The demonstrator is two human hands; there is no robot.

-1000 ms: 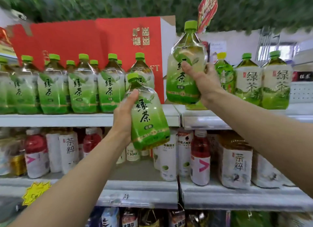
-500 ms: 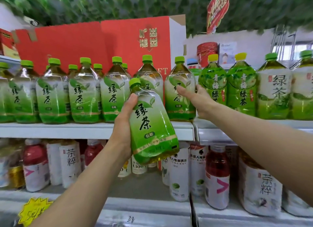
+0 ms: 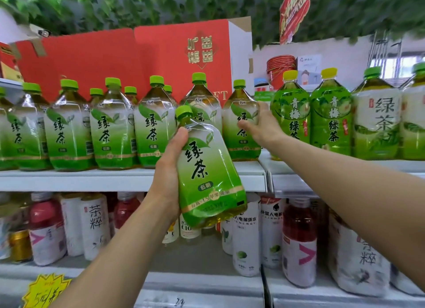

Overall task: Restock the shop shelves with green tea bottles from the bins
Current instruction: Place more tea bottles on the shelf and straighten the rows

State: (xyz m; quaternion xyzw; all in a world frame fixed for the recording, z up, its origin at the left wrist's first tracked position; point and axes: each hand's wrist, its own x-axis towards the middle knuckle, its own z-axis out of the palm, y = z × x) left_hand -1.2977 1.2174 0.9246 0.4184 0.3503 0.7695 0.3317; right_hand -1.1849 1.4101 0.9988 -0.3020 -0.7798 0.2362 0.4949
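In the head view the risk sits with the tilted bottle (image 3: 207, 170): the left hand (image 3: 169, 170) grips it from one side only, thumb near the neck, so its weight could twist it loose, or its cap could knock the shelved row (image 3: 110, 128). Its body lies right of that palm, before the upper shelf (image 3: 92, 178). The right hand (image 3: 264, 126) wraps the end bottle (image 3: 239, 114) standing there; a shove could topple the yellow-capped bottles (image 3: 289, 114) just beside it.

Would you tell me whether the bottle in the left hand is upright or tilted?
Tilted: the green tea bottle in the left hand leans with its cap left of its base; the right hand grips an upright shelf bottle.
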